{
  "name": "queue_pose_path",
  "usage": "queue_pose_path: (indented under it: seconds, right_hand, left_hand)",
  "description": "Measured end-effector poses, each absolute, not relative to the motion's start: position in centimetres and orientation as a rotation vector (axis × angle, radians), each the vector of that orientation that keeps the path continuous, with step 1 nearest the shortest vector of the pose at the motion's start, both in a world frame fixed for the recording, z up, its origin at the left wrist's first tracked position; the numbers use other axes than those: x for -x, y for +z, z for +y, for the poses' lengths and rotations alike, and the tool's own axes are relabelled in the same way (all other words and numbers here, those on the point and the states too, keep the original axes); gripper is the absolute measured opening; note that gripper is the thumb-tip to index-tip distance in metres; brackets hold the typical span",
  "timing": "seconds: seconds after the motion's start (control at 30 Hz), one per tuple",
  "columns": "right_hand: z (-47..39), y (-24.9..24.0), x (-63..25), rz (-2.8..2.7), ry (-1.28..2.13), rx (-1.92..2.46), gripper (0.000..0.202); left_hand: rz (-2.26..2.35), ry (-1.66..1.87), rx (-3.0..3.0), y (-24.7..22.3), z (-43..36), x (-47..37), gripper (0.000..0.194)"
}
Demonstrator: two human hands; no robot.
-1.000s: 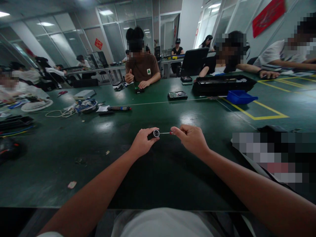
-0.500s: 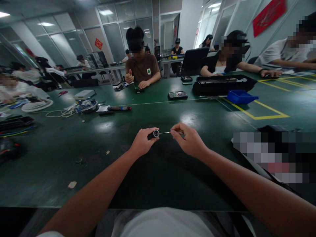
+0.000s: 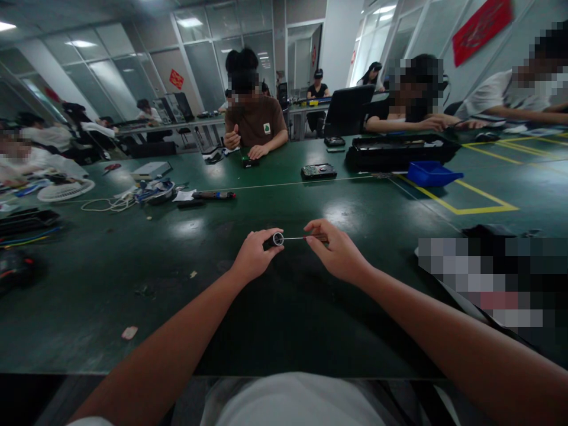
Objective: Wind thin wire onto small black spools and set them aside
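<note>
My left hand (image 3: 255,255) grips a small black cylinder (image 3: 277,239) with a pale ring round its open end, which faces me and to the right. From the right, the thin metal shaft of a screwdriver (image 3: 293,238) reaches to that end; whether the tip touches a screw inside is too small to tell. My right hand (image 3: 333,248) has its thumb and fingers on the screwdriver's reddish handle, most of which the hand hides. Both hands are above the green table (image 3: 284,319), close to its near side.
A circuit-board device (image 3: 318,171), a long black housing (image 3: 402,155) and a blue tray (image 3: 432,173) lie farther back. To the left are a pen-shaped tool (image 3: 215,195) and a bundle of cables (image 3: 153,192). A co-worker (image 3: 257,121) sits opposite; others sit at right.
The fingers of my right hand have loosened slightly around the screwdriver handle. The cylinder stays in my left hand. At the right, a co-worker's arm has drawn inward.
</note>
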State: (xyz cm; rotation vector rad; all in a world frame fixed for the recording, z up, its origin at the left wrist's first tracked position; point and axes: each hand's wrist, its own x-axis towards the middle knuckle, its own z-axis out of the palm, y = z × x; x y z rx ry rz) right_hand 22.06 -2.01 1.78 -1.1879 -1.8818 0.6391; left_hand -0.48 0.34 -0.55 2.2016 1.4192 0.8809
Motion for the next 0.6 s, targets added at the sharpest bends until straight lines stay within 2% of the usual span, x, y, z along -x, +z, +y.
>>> queue_pose_path:
  seconds: [0.2,0.6]
  right_hand:
    - [-1.9,2.19,-22.16,-1.87,0.613,1.274,0.03]
    - [-1.68,1.61,-22.32,-1.858,0.636,1.219,0.02]
  left_hand:
    - [1.402,0.851,-2.247,-0.57,0.22,0.28,0.036]
    - [1.398,0.845,-2.234,-0.61,0.31,0.4,0.036]
